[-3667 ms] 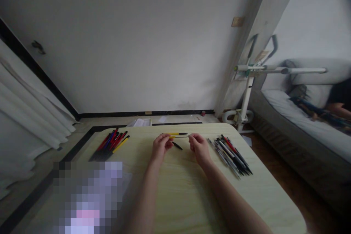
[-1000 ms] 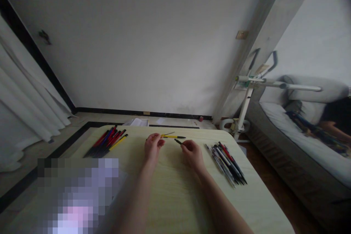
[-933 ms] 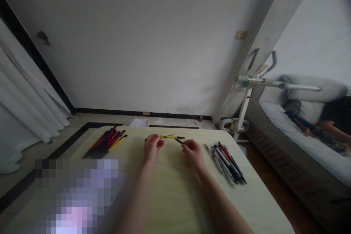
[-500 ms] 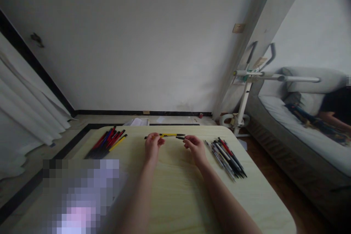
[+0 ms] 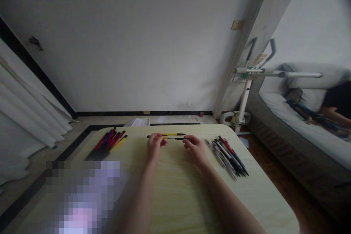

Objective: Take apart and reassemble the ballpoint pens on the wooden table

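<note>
My left hand (image 5: 155, 146) pinches a yellow pen barrel (image 5: 161, 138) with a dark end sticking out to the left. My right hand (image 5: 194, 147) grips a short black pen section (image 5: 179, 139) by its right end, and its tip is hidden by the fingers. A thin dark refill (image 5: 170, 138) spans the gap between the two pieces. Just behind them a second yellow pen (image 5: 174, 134) with a black end lies on the table, partly covered by my left fingers.
On the left of the wooden table (image 5: 175, 190) lies a pile of red, blue and yellow pens (image 5: 109, 140). Several black, white, clear and red pens (image 5: 227, 157) lie on the right. Beyond stand exercise equipment (image 5: 244, 98) and a sofa with a person (image 5: 336, 104). The lower left is pixelated.
The black section and the yellow barrel have drawn apart, so a longer stretch of thin refill now shows. My left hand has shifted slightly right.
</note>
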Demonstrator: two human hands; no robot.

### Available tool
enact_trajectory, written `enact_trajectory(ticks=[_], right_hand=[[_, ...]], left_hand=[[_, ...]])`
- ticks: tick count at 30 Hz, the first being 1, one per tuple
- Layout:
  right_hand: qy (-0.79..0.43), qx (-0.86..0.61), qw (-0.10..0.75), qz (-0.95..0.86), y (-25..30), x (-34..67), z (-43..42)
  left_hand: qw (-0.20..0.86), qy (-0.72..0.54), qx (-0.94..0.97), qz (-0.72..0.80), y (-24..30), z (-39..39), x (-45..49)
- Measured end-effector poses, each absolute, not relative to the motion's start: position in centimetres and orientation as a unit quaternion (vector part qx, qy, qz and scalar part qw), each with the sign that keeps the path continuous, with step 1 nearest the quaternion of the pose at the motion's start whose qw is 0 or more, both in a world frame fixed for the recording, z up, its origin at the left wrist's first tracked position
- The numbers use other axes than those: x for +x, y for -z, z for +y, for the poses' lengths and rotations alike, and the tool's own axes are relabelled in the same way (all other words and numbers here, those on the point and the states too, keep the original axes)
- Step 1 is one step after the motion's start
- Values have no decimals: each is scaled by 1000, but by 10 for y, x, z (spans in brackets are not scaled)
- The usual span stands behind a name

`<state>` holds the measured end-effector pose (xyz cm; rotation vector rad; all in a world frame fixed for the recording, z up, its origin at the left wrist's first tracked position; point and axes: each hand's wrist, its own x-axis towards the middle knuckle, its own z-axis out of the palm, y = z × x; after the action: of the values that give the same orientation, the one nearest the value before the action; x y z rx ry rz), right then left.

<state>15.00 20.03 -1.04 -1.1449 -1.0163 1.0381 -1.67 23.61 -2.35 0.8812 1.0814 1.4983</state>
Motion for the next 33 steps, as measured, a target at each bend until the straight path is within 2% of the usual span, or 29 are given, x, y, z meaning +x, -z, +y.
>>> enact_trajectory(ticks=[26,33], right_hand=[[-448,-511,574,-457,6,144,195],[-446,-512,567,-467,10,146,195]], left_hand=[[533,-581,429,441,8,225,-7],[504,-577,468,440,10,223,-7]])
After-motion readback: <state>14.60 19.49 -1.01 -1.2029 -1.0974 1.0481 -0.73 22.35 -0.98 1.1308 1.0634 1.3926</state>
